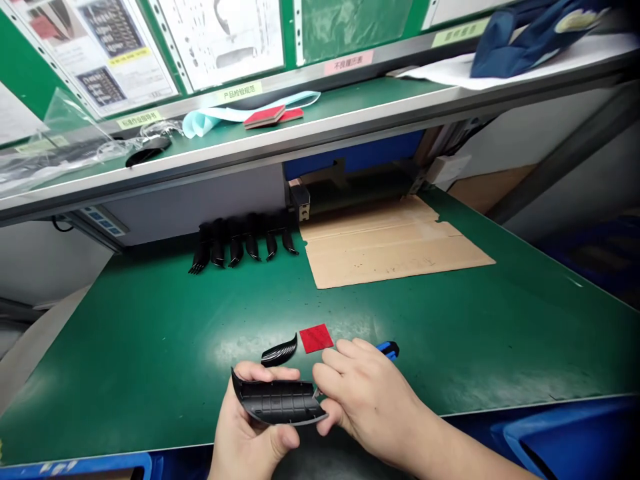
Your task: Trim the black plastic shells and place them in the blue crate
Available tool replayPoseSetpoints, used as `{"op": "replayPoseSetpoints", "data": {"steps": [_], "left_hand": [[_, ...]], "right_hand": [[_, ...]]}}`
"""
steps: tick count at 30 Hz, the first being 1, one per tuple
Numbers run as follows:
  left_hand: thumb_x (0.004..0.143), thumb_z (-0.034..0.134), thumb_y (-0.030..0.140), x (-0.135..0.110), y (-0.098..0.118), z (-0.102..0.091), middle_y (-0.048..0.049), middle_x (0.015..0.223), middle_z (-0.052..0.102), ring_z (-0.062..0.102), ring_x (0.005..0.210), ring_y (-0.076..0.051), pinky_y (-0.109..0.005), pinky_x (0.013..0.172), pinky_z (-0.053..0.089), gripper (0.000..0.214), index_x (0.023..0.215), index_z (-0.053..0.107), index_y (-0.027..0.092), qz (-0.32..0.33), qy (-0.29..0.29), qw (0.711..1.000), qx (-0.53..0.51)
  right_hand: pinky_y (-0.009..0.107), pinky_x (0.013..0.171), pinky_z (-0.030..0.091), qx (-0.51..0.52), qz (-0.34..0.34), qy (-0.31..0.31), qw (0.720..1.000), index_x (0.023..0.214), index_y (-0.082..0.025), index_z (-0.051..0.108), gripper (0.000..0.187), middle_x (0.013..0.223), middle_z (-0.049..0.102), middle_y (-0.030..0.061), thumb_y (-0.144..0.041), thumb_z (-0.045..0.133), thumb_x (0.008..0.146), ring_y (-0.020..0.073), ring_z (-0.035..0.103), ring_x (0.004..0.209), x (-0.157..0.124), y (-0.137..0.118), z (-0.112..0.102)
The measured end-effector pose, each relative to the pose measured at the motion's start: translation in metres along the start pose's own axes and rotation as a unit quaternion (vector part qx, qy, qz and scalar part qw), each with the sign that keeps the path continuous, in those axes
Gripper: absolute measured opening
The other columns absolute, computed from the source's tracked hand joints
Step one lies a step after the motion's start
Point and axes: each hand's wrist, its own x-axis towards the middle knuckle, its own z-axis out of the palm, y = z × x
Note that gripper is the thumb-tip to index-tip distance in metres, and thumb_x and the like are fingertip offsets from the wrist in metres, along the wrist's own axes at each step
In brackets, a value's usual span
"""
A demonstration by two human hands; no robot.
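Observation:
My left hand (255,427) grips a curved black plastic part (280,401), its ribbed hollow side facing up and its pointed end at the left. My right hand (363,393) is closed around what looks like a blue-handled knife (389,349). The handle's end sticks out behind the knuckles, and a thin metal tip touches or nearly touches the part's right end. Most of the knife is hidden by the fingers. Just beyond my hands, a glossy black ribbed piece (280,352) lies on the table beside a red abrasive-looking pad (316,338).
Several black curved pieces (244,243) stand in a row at the back of the green table (150,347). A flat cardboard sheet (395,250) lies at the back right. Overhead, a shelf (350,107) holds red pads (273,117) and dark blue cloth (525,40). Blue bins (575,433) sit below the front edge.

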Motion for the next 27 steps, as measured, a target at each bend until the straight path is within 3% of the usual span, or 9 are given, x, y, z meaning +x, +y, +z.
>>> {"op": "replayPoseSetpoints", "data": {"steps": [6,10,13,17,19,21,23,25,27], "left_hand": [[0.054,0.088,0.036,0.007,0.001,0.001,-0.0041,0.096,0.072,0.070,0.084,-0.021,-0.031,0.076,0.055,0.055,0.091,0.049,0.023,0.028,0.019,0.999,0.019],[0.054,0.088,0.033,0.014,-0.005,0.006,-0.0052,0.098,0.072,0.069,0.085,-0.021,-0.031,0.077,0.055,0.054,0.091,0.050,0.023,0.037,0.038,0.998,0.014],[0.049,0.090,0.034,0.019,-0.012,0.009,-0.0026,0.097,0.072,0.069,0.086,-0.020,-0.029,0.077,0.055,0.060,0.092,0.049,0.025,0.018,0.044,0.999,-0.025],[0.048,0.090,0.034,0.019,-0.020,0.013,0.0016,0.096,0.071,0.068,0.086,-0.019,-0.027,0.078,0.053,0.062,0.093,0.047,0.027,0.003,0.048,0.997,-0.066],[0.050,0.089,0.035,0.019,-0.021,0.014,0.0011,0.098,0.070,0.068,0.086,-0.019,-0.029,0.078,0.053,0.062,0.094,0.046,0.028,0.006,0.049,0.997,-0.059],[0.058,0.085,0.039,0.021,-0.019,0.012,-0.0011,0.102,0.068,0.066,0.089,-0.020,-0.029,0.080,0.052,0.060,0.101,0.045,0.029,0.019,0.047,0.998,-0.032],[0.076,0.068,0.045,0.030,-0.017,0.005,-0.0039,0.105,0.064,0.063,0.095,-0.021,-0.032,0.084,0.050,0.047,0.111,0.042,0.028,0.033,0.047,0.997,0.046],[0.090,0.045,0.044,0.045,-0.019,-0.006,-0.0053,0.100,0.060,0.060,0.095,-0.021,-0.036,0.085,0.049,0.032,0.115,0.041,0.025,0.041,0.062,0.978,0.194],[0.091,0.039,0.038,0.063,-0.028,-0.018,-0.0049,0.090,0.058,0.058,0.086,-0.022,-0.038,0.082,0.047,0.024,0.104,0.049,0.021,0.034,0.070,0.939,0.335]], "right_hand": [[0.032,0.058,0.024,0.021,-0.019,-0.083,0.996,0.070,-0.021,0.052,0.052,0.066,0.059,0.0011,-0.064,0.031,0.091,0.0160,0.046,0.061,0.018,0.013,0.008],[0.028,0.057,0.030,0.176,-0.015,-0.135,0.975,0.068,-0.021,0.046,0.054,0.062,0.056,-0.0023,-0.064,0.024,0.092,0.0127,0.046,0.058,0.019,0.026,0.007],[0.027,0.062,0.034,0.277,0.025,-0.078,0.957,0.076,-0.021,0.046,0.057,0.072,0.054,-0.0010,-0.071,0.021,0.087,0.0136,0.047,0.065,0.015,0.029,0.010],[0.030,0.067,0.034,0.328,0.075,-0.010,0.942,0.081,-0.020,0.045,0.059,0.081,0.051,0.0025,-0.074,0.022,0.085,0.0163,0.043,0.073,0.012,0.024,0.014],[0.028,0.060,0.031,0.397,0.063,-0.064,0.913,0.073,-0.021,0.041,0.057,0.070,0.045,-0.0012,-0.073,0.024,0.085,0.0136,0.038,0.064,0.012,0.027,0.014],[0.026,0.054,0.027,0.510,0.057,-0.149,0.846,0.068,-0.020,0.039,0.058,0.062,0.037,-0.0041,-0.074,0.025,0.085,0.0110,0.033,0.056,0.012,0.034,0.015],[0.025,0.052,0.026,0.593,0.086,-0.172,0.782,0.068,-0.020,0.042,0.057,0.061,0.036,-0.0048,-0.072,0.027,0.086,0.0101,0.033,0.055,0.009,0.046,0.017],[0.024,0.055,0.027,0.609,0.145,-0.128,0.769,0.074,-0.019,0.045,0.053,0.065,0.038,-0.0045,-0.067,0.030,0.089,0.0105,0.034,0.059,0.006,0.058,0.021],[0.025,0.058,0.028,0.587,0.193,-0.095,0.780,0.080,-0.020,0.047,0.043,0.069,0.038,-0.0043,-0.059,0.035,0.093,0.0110,0.034,0.063,0.003,0.067,0.026]]}}
